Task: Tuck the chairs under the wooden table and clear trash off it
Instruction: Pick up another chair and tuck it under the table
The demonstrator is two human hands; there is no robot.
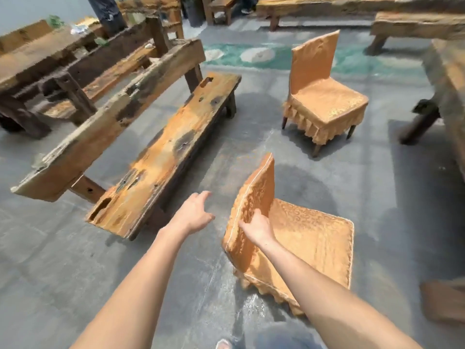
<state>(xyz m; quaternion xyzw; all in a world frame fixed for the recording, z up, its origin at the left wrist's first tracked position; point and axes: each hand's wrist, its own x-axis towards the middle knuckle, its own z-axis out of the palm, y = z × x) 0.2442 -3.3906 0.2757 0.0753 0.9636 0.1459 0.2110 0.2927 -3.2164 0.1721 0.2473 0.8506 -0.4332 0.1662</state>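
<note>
Grey concrete floor surrounds you: your right hand (259, 229) grasps the near chair (289, 238) backrest, your left hand (192, 215) hangs released, the wooden table (448, 79) toward two o'clock.

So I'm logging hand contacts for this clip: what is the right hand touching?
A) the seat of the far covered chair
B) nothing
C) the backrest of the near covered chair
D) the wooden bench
C: the right hand rests on the backrest of the near covered chair, while the left hand hangs open over the floor beside the wooden bench.
</note>
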